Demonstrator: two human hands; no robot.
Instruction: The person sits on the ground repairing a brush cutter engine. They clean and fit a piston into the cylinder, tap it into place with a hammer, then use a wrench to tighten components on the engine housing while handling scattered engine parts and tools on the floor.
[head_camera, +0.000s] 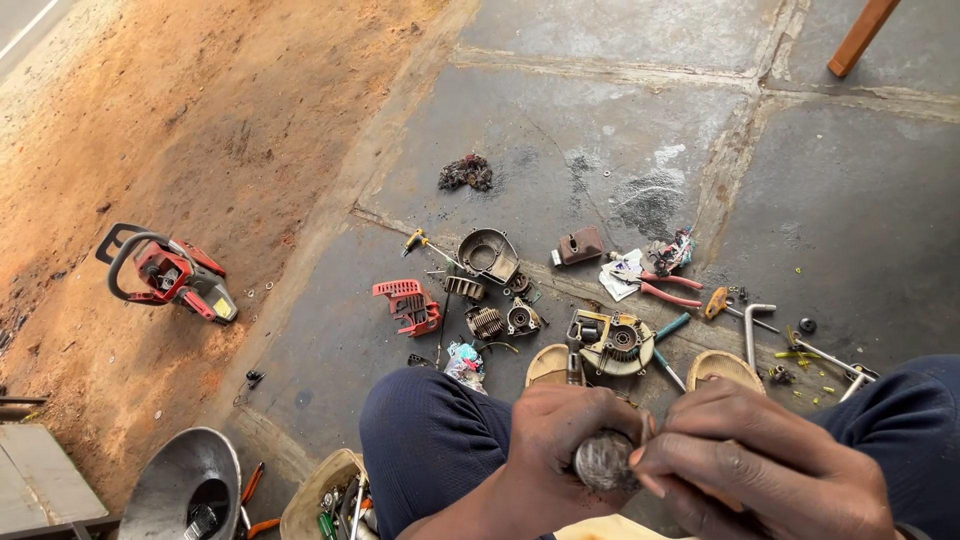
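Between both hands: grey metal part (604, 460), left fingers (575, 425) wrapped, right fingers (700, 460) touching.

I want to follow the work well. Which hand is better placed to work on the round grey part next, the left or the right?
Probably the right hand. The left hand wraps around the round grey part and steadies it, so it seems occupied. The right hand's fingertips touch the part's side and look freer to turn or pull it.

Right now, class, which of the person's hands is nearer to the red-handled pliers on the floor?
Right. The right hand sits lower right, below the red-handled pliers; the left hand lies farther left. Both grip a round grey metal part.
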